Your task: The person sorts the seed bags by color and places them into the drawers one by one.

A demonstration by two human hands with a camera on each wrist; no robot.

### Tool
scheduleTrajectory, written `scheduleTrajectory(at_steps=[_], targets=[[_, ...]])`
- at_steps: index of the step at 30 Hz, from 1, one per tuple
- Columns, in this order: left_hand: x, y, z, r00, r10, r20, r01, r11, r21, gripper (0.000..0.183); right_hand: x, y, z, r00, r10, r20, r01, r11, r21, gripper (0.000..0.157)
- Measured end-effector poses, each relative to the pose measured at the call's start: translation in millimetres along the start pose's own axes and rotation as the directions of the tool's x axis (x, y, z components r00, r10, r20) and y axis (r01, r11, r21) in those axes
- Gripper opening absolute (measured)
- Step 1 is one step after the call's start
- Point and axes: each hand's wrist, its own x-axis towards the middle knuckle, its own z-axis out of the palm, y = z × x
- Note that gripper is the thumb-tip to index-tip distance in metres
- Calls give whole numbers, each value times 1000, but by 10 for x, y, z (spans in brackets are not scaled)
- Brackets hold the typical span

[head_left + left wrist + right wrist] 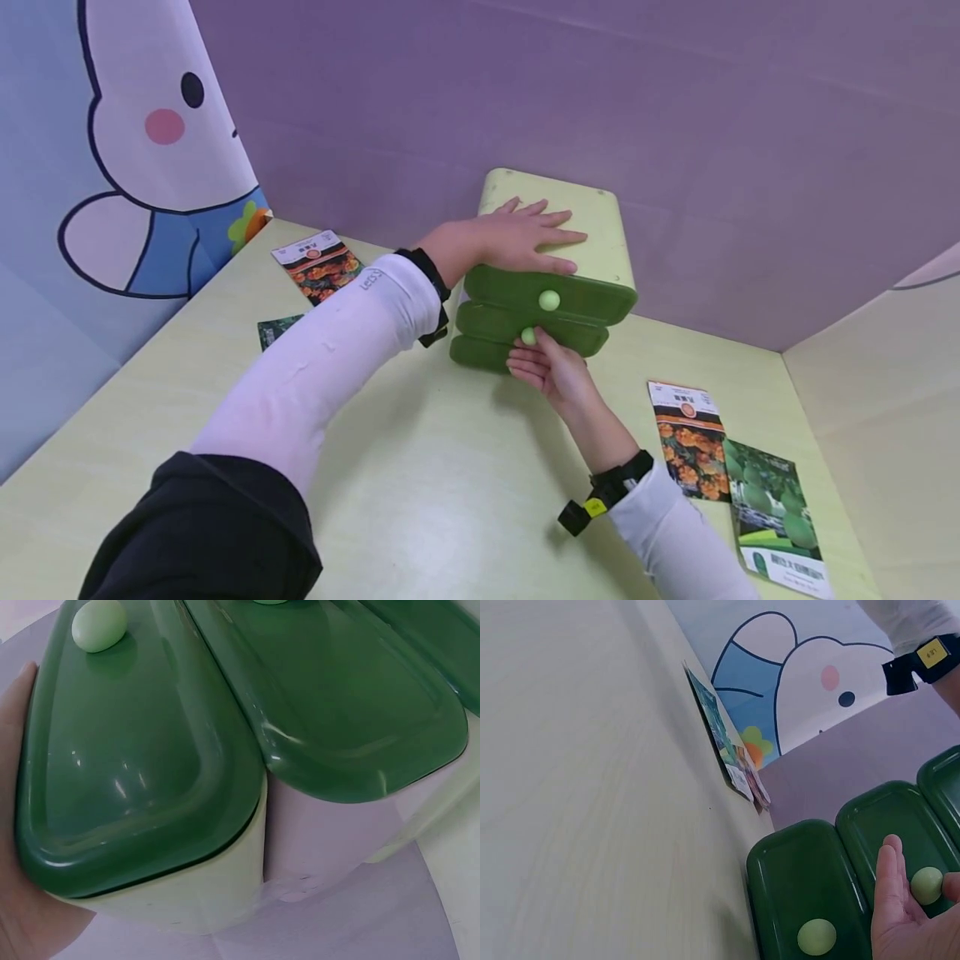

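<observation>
A small chest of drawers [600,229] with a pale yellow-green top and dark green fronts stands by the purple wall. My left hand [525,240] rests on its top, fingers spread. The top drawer [150,750] has a round light green knob [549,300]. At the middle drawer [487,321], my right hand [558,375] pinches the knob [927,886] between thumb and fingers. Below it, the bottom drawer [802,877] shows its own knob [817,937] in the right wrist view. The upper fronts jut out past the lower ones in the head view.
Right of the chest lie a packet with orange flowers [690,442] and an overlapping green packet [776,504]. Another orange-flower packet [318,262] and a dark green packet [276,330] lie at the left, partly behind the left sleeve. A cartoon panel [150,242] borders the table's left side.
</observation>
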Motion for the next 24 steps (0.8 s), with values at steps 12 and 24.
scheduleTrajectory(at_steps=[12,24], targets=[[37,23,-2,1000,-10,2,10,1000,-4,69,-32,9,-10,1000,-5,-15,5,1000,-5,35],[25,-15,11,1000,0,-11,0,1000,14,66,-194,73,-23,999,12,40,-8,995,-96,46]])
